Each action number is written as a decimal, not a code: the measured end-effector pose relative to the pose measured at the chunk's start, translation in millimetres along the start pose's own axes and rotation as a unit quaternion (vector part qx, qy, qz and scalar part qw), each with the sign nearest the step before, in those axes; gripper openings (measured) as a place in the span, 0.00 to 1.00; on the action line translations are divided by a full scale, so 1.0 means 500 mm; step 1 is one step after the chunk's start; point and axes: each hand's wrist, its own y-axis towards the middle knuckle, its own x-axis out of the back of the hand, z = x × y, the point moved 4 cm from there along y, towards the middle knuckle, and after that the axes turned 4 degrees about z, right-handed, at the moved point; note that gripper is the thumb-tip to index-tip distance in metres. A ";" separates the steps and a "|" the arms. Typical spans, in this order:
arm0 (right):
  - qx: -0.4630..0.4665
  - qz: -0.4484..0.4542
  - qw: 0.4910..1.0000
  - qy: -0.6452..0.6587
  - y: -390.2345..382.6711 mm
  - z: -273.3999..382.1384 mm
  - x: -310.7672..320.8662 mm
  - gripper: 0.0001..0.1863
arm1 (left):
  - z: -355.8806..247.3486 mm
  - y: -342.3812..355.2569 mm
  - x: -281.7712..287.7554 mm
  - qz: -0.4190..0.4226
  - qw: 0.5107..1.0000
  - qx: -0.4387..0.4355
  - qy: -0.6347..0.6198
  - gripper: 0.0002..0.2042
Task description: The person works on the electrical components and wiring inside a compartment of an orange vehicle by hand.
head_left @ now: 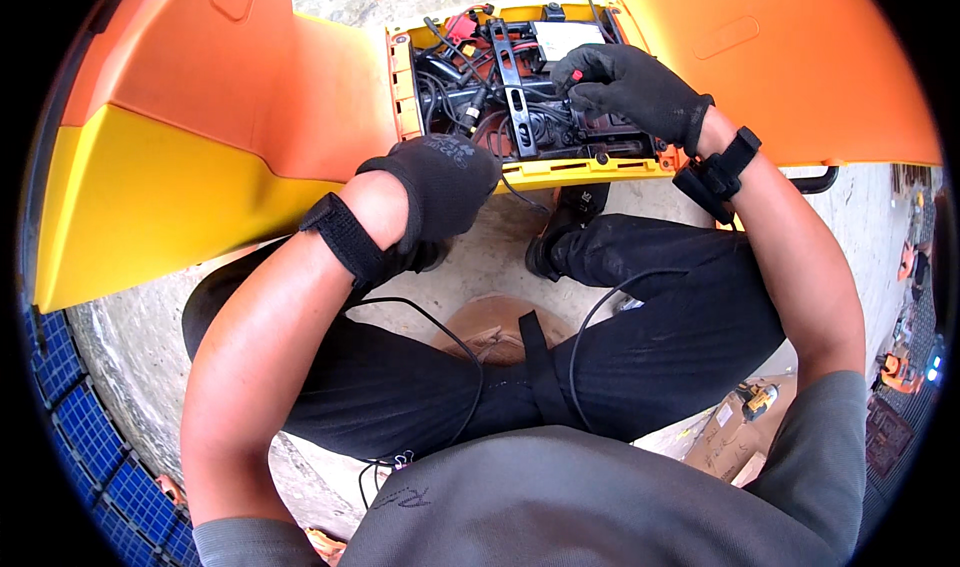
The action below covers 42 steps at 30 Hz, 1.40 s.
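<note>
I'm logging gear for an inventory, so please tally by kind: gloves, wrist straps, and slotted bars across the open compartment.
Black gloves: 2
Black wrist straps: 2
Slotted dark bar: 1
Total: 5
</note>
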 end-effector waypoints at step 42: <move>0.175 0.121 0.896 -0.390 -0.070 0.074 -0.219 0.14 | 0.040 0.019 0.037 -0.181 0.974 0.112 -0.079 0.09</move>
